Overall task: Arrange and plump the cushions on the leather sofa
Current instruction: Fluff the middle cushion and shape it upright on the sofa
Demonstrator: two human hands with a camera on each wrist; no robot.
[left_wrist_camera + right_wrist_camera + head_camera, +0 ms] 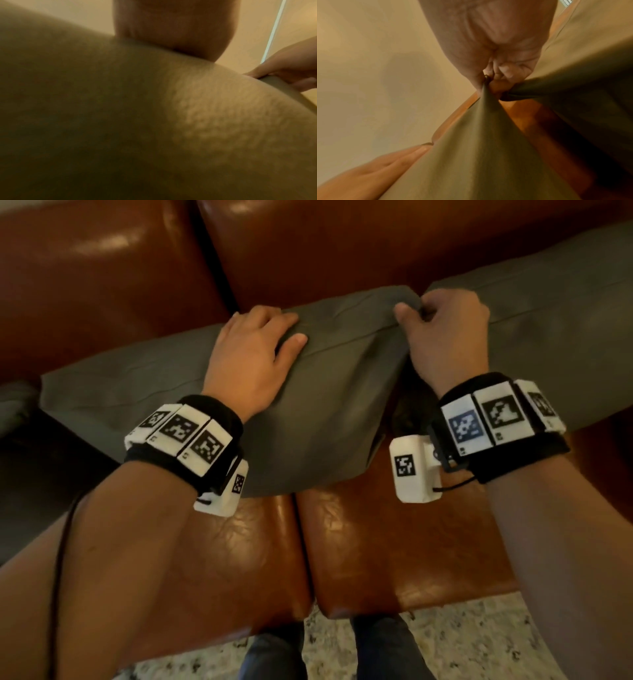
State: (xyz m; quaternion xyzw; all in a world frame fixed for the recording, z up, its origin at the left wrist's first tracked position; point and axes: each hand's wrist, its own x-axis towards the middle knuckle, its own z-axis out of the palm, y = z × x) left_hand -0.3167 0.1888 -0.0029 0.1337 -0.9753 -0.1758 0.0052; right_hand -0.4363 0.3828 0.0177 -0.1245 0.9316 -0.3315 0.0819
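Note:
A grey-green cushion stands on the brown leather sofa, leaning toward the backrest. My left hand clasps its top edge left of centre, thumb on the front face and fingers over the back. My right hand pinches the cushion's top right corner, and the fabric is drawn up into a peak under the fingers. In the left wrist view the cushion fills most of the picture, with the right hand's fingers on its corner.
A second grey-green cushion leans against the backrest at the right, just beside the pinched corner. Part of another grey cushion shows at the far left above a dark surface. A speckled rug and my legs lie below the seat edge.

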